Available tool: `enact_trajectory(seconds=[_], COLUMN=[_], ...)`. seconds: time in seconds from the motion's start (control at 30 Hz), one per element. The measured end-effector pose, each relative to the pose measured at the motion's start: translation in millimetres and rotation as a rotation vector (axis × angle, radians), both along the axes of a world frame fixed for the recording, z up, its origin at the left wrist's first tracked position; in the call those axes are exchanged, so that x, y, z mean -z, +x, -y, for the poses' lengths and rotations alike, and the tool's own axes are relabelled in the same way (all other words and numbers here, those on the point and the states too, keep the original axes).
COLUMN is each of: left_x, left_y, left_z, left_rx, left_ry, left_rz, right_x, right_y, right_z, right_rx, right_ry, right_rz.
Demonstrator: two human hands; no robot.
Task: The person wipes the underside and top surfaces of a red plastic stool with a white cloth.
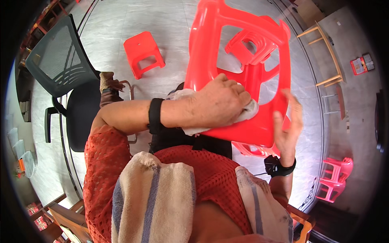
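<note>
In front of my lap is a large red plastic stool (203,51), tipped with its footed end pointing away from me. My left hand (218,103) is clenched on a white cloth (250,111) and presses it against the side panel, just below the large opening. At the stool's right edge is my right hand (288,127), its thumb on the near face and its fingers along the outer side. Part of the cloth hides beneath my left hand and wrist.
A small red stool (142,45) stands ahead left, and stacked red stools (253,45) show behind the tipped one. To the left is a black mesh office chair (82,118). Pink stools (335,173) and a wooden frame (332,57) are at right.
</note>
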State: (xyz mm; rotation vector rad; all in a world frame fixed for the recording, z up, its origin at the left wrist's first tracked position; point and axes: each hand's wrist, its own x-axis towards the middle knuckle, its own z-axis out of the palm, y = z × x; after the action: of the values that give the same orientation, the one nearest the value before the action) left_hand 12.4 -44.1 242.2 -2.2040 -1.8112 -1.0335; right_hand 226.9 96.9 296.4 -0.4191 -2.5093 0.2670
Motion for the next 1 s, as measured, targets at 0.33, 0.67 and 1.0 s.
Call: enact_trajectory(seconds=[0.33,0.67,1.0], left_x=[-10.8,4.2,6.1], left_y=[-77.0,-23.4,-153.4], left_z=[33.3,48.9,-114.4], left_rx=[-0.132,-0.136,-0.399], left_ry=[0.250,-0.077,-0.180], left_rz=[0.974,0.132,-0.021], right_x=[22.6,30.2,23.7], right_y=[-4.8,-8.0,-20.0], right_z=[-9.4,-20.0,-9.1], right_rx=[-0.175,-0.201,-0.255], right_ry=[-0.076,-0.124,-0.096], right_rz=[0.119,0.040,0.082])
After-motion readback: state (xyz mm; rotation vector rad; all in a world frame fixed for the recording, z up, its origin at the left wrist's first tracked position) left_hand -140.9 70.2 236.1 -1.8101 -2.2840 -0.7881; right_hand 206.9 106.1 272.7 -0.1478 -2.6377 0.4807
